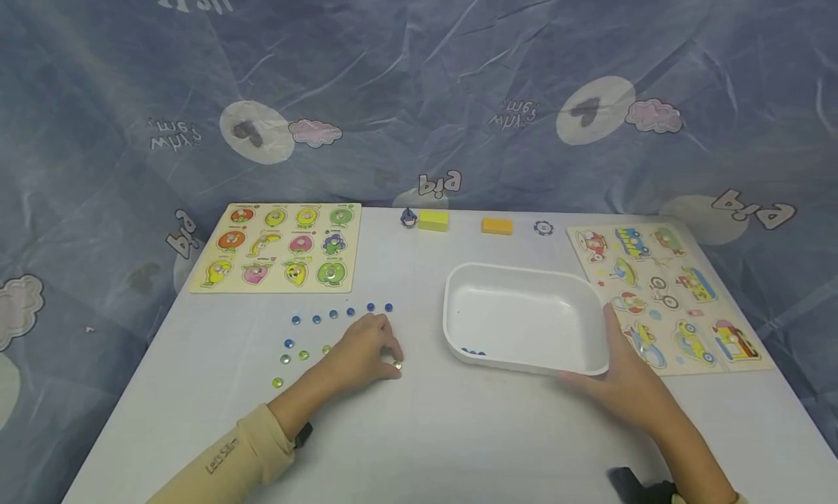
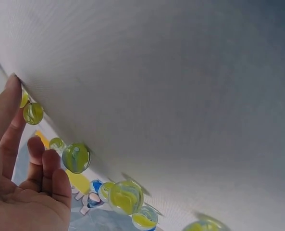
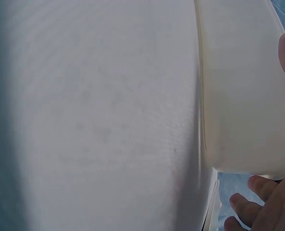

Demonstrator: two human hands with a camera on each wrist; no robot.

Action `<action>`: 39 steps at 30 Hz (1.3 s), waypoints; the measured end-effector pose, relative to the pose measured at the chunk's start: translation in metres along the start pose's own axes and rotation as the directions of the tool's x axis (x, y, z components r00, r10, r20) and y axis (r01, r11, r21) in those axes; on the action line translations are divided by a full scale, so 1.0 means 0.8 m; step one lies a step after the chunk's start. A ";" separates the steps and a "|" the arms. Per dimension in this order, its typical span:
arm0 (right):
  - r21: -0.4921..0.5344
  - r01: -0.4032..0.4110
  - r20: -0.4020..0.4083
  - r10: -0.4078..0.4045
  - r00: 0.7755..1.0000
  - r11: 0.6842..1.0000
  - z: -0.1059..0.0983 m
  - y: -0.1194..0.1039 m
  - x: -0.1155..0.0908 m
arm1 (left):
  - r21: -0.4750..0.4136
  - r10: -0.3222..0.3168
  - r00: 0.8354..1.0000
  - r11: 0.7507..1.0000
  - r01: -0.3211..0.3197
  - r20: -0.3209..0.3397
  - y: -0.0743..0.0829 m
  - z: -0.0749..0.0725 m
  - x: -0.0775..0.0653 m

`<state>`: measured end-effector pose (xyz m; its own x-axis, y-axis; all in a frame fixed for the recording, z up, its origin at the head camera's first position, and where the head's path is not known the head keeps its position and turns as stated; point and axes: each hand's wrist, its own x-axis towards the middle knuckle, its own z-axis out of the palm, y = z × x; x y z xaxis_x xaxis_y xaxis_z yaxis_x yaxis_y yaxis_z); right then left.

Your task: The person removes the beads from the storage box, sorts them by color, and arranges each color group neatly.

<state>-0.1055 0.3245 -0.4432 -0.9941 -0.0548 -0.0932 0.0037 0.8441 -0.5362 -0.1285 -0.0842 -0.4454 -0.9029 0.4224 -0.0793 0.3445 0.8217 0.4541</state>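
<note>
My left hand (image 1: 362, 350) is on the table, thumb and forefinger pinching a yellowish glass marble (image 1: 397, 365). In the left wrist view, another yellow-green marble (image 2: 33, 114) sits close to those fingertips, and the other fingers are loosely bent. Blue marbles (image 1: 334, 314) form a row beyond this hand, with yellow-green marbles (image 1: 304, 356) nearer its wrist; the hand may hide some. My right hand (image 1: 622, 380) grips the near right corner of a white plastic tray (image 1: 524, 311), thumb along the front wall. A few blue marbles (image 1: 473, 353) lie at the tray's near left.
A fruit puzzle board (image 1: 275, 248) lies back left. A vehicle puzzle board (image 1: 674, 300) lies at right, partly behind the tray and right hand. Along the back edge are a small dark figure (image 1: 409, 217), a yellow block (image 1: 433, 220) and an orange block (image 1: 497, 226).
</note>
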 end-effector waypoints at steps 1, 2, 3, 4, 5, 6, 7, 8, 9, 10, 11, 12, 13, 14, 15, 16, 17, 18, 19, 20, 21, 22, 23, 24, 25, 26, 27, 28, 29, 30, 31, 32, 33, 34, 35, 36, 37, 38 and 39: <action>-0.002 0.000 -0.002 0.000 1.000 1.000 0.000 0.000 0.000 | 0.003 -0.003 1.000 1.000 0.003 0.001 0.000 0.000 -0.001; -0.004 -0.001 -0.004 0.001 1.000 1.000 0.001 0.000 0.000 | 0.006 -0.008 1.000 1.000 0.008 0.002 0.001 -0.001 -0.001; -0.006 0.000 -0.008 0.000 1.000 1.000 0.001 0.000 0.000 | 0.008 -0.009 1.000 1.000 0.009 0.002 0.001 -0.001 -0.002; -0.008 0.000 -0.011 0.000 1.000 1.000 0.002 0.000 0.000 | 0.010 -0.008 1.000 1.000 0.008 0.002 0.001 -0.001 -0.002; -0.008 0.001 -0.011 -0.001 1.000 1.000 0.002 0.000 0.001 | 0.011 -0.009 1.000 1.000 0.009 0.002 0.001 -0.002 -0.002; -0.008 -0.001 -0.009 0.001 1.000 1.000 0.002 0.000 0.000 | 0.012 -0.010 1.000 1.000 0.010 0.002 0.002 -0.002 -0.003; -0.009 0.000 -0.009 0.000 1.000 1.000 0.002 0.000 0.000 | 0.014 -0.010 1.000 1.000 0.010 0.003 0.002 -0.002 -0.003; -0.007 -0.003 -0.005 0.003 1.000 1.000 0.001 0.000 0.000 | 0.015 -0.012 1.000 1.000 0.012 0.004 0.002 -0.003 -0.003; -0.007 -0.005 -0.001 0.005 1.000 1.000 0.001 -0.001 0.000 | 0.014 -0.015 1.000 1.000 0.015 0.006 0.002 -0.003 -0.004; -0.005 -0.006 0.003 0.006 1.000 1.000 0.000 -0.001 -0.001 | 0.015 -0.015 1.000 1.000 0.015 0.007 0.003 -0.003 -0.004; -0.003 -0.008 0.006 0.008 1.000 1.000 0.000 -0.001 -0.001 | 0.016 -0.017 1.000 1.000 0.016 0.009 0.003 -0.003 -0.004; -0.002 -0.008 0.008 0.008 1.000 1.000 -0.001 -0.002 -0.001 | 0.016 -0.016 1.000 1.000 0.016 0.011 0.002 -0.003 -0.004; 0.000 -0.006 0.010 0.006 1.000 1.000 -0.001 -0.002 -0.001 | 0.018 -0.015 1.000 1.000 0.015 0.012 0.002 -0.003 -0.004; 0.005 -0.005 0.013 0.005 1.000 1.000 -0.001 -0.002 -0.001 | 0.017 -0.015 1.000 1.000 0.015 0.013 0.001 -0.003 -0.005; 0.005 -0.004 0.011 0.004 1.000 1.000 -0.002 -0.002 -0.002 | 0.016 -0.013 1.000 1.000 0.013 0.012 0.001 -0.002 -0.005; 0.005 -0.003 0.010 0.003 1.000 1.000 -0.002 -0.002 -0.002 | 0.016 -0.011 1.000 1.000 0.011 0.012 0.000 -0.002 -0.005; 0.005 -0.002 0.010 0.002 1.000 1.000 -0.002 -0.003 -0.002 | 0.015 -0.009 1.000 1.000 0.009 0.010 -0.001 -0.002 -0.005; 0.006 -0.001 0.011 0.001 1.000 1.000 -0.002 -0.003 -0.002 | 0.013 -0.009 1.000 1.000 0.009 0.009 -0.002 -0.002 -0.005; 0.005 -0.002 0.012 0.002 1.000 1.000 -0.002 -0.003 -0.002 | 0.009 -0.011 1.000 1.000 0.011 0.008 -0.002 -0.002 -0.005; 0.003 -0.002 0.012 0.002 1.000 1.000 -0.002 -0.003 -0.003 | 0.005 -0.012 1.000 1.000 0.012 0.006 -0.003 -0.002 -0.006; 0.001 -0.004 0.012 0.004 1.000 1.000 -0.002 -0.003 -0.003 | 0.003 -0.014 1.000 1.000 0.014 0.005 -0.003 -0.003 -0.006; 0.000 -0.005 0.013 0.005 1.000 1.000 -0.003 -0.003 -0.003 | -0.001 -0.015 1.000 1.000 0.015 0.004 -0.003 -0.003 -0.006; -0.001 -0.006 0.014 0.006 1.000 1.000 -0.003 -0.003 -0.003 | -0.004 -0.017 1.000 1.000 0.017 0.003 -0.003 -0.004 -0.006; -0.002 -0.008 0.014 0.008 1.000 1.000 -0.003 -0.003 -0.003 | -0.008 -0.020 1.000 1.000 0.020 0.003 -0.003 -0.004 -0.007; -0.003 -0.009 0.014 0.009 1.000 1.000 -0.003 -0.003 -0.003 | -0.011 -0.023 1.000 1.000 0.023 0.004 -0.003 -0.005 -0.007; -0.004 -0.012 0.013 0.012 1.000 1.000 -0.003 -0.004 -0.002 | -0.012 -0.024 1.000 1.000 0.024 0.004 -0.003 -0.005 -0.007; -0.005 -0.015 0.013 0.015 1.000 1.000 -0.003 -0.004 -0.002 | -0.016 -0.027 1.000 1.000 0.027 0.005 -0.002 -0.005 -0.006; -0.006 -0.016 0.014 0.017 1.000 1.000 -0.002 -0.004 -0.002 | -0.020 -0.030 1.000 0.999 0.030 0.007 -0.002 -0.006 -0.006; -0.008 -0.018 0.013 0.018 1.000 1.000 -0.002 -0.004 -0.002 | -0.025 -0.033 0.999 0.999 0.033 0.010 -0.001 -0.006 -0.006; -0.010 -0.022 0.011 0.022 1.000 1.000 -0.002 -0.003 -0.002 | -0.029 -0.035 0.999 0.999 0.035 0.012 0.000 -0.006 -0.006; -0.012 -0.023 0.009 0.023 1.000 1.000 -0.001 -0.003 -0.002 | -0.035 -0.037 0.999 0.999 0.037 0.016 0.001 -0.006 -0.006; -0.012 -0.024 0.009 0.024 1.000 1.000 -0.001 -0.003 -0.002 | -0.041 -0.035 0.999 0.999 0.035 0.017 0.001 -0.007 -0.006; -0.013 -0.024 0.010 0.024 1.000 1.000 -0.001 -0.002 -0.002 | -0.047 -0.033 0.999 0.998 0.033 0.018 0.002 -0.007 -0.006; -0.015 -0.025 0.009 0.025 1.000 1.000 -0.001 -0.001 -0.002 | -0.051 -0.028 0.999 0.998 0.029 0.017 0.003 -0.006 -0.006; -0.018 -0.026 0.007 0.026 1.000 1.000 0.000 -0.001 -0.002 | -0.052 -0.021 1.000 0.998 0.022 0.014 0.004 -0.007 -0.006; -0.019 -0.026 0.006 0.027 1.000 0.999 0.000 -0.001 -0.002 | -0.052 -0.015 1.000 0.999 0.016 0.009 0.005 -0.007 -0.006; -0.020 -0.024 0.007 0.024 1.000 1.000 0.000 0.000 -0.001 | -0.054 -0.009 1.000 0.999 0.009 0.005 0.006 -0.007 -0.006; -0.024 -0.026 0.008 0.026 1.000 0.999 0.000 0.000 -0.001 | -0.053 -0.001 1.000 0.999 0.001 -0.001 0.007 -0.008 -0.006; -0.026 -0.028 0.010 0.028 1.000 0.999 0.000 -0.001 -0.001 | -0.058 0.008 1.000 0.998 -0.008 -0.004 0.009 -0.010 -0.005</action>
<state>-0.1044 0.3240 -0.4431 -0.9925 -0.0364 -0.1165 0.0285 0.8589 -0.5114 -0.1245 -0.0832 -0.4346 -0.9012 0.4274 -0.0717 0.3365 0.7944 0.5056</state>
